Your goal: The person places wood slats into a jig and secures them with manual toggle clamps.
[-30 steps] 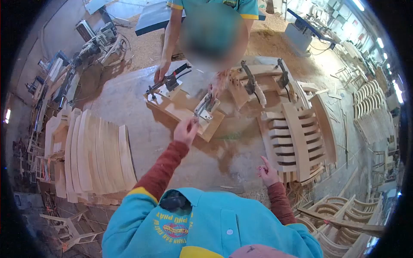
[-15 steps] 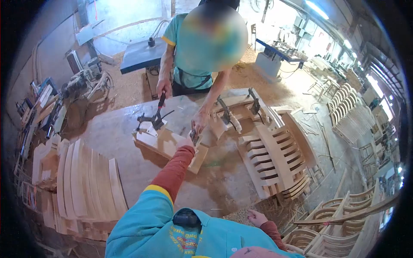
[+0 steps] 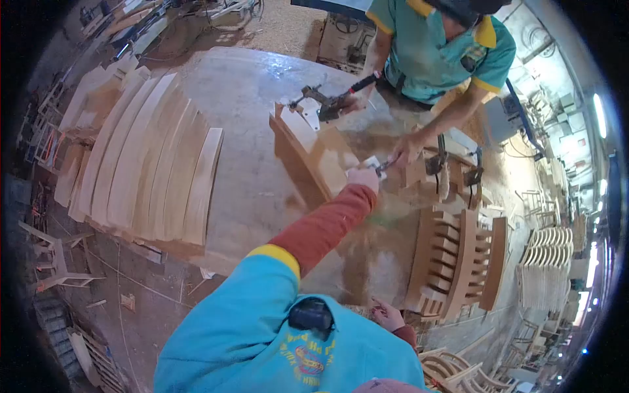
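My left hand, at the end of a red sleeve, is closed at the near end of a wooden workpiece. A small pale metal piece shows just beyond its fingers; what they grip is hidden. A co-worker's hand holds a slim metal tool right beside my left hand. The co-worker's other hand is at the red-and-black handle of a dark clamp on the workpiece's far end. Low by the table's near edge, my right hand has its fingers apart and holds nothing.
Curved wooden slats are stacked at the table's left. A slatted wooden assembly stands at the right, with more clamps behind it. The co-worker stands across the grey table. Curved frames lie at lower right.
My view has turned, so the table and workpiece appear further right. My left hand stays at the workpiece's near end. The co-worker's hands remain at the clamp and near mine.
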Tool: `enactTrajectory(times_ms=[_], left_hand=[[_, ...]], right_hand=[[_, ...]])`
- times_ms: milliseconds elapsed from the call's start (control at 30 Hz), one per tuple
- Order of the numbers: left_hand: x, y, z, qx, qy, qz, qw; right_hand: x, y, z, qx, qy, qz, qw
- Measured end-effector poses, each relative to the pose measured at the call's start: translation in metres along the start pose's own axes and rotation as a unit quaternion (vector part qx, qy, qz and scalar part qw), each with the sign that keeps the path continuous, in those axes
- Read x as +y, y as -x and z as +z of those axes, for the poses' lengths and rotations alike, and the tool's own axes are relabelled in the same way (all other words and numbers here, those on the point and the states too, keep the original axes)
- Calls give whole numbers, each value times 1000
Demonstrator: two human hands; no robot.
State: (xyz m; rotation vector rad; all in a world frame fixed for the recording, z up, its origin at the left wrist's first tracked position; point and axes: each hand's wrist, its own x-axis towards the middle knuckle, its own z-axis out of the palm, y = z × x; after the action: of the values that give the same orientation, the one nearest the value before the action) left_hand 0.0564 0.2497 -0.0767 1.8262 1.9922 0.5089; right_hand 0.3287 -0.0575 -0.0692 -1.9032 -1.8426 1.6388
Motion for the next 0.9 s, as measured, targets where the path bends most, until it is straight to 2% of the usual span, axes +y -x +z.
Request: enactTrajectory(times_ms=[67,133,200,333,433,533,567,633,700,733,767,833,900], left_hand=[[-9,5,14,54,-34,33,997],[-8,23,-15,18,-49,61,997],[-11,28,-19,9,-43,73,996],[-11,31,-6,44,-11,60,997],[-8,32,-11,82,-14,60,995],[-2,30,-19,97,38,91,990],[1,25,-23,97,64,106,988],[13,10,-46,-107,182,212,954],[45,9,-66,71,57,100,991],[48,2,-77,100,229,200,947],[45,-8,-103,126,392,293,863],[25,-24,-151,161,438,399,789],[5,-29,-161,170,463,405,769]], right_hand=[[-26,-30,-21,5,-16,-38,999],[-48,-64,-40,22,-15,-88,996],[-77,-101,-58,55,-99,-105,988],[-126,-173,-95,77,-257,-108,957],[-169,-212,-110,115,-286,-79,948],[-160,-253,-118,83,-370,-110,919],[-154,-269,-118,109,-373,-115,914],[-143,-294,-113,165,-380,-123,902],[-140,-309,-116,192,-392,-122,891],[-139,-313,-118,195,-399,-116,888],[-143,-314,-121,198,-410,-111,883],[-140,-317,-127,201,-433,-113,871],[-142,-318,-132,196,-455,-118,861]])
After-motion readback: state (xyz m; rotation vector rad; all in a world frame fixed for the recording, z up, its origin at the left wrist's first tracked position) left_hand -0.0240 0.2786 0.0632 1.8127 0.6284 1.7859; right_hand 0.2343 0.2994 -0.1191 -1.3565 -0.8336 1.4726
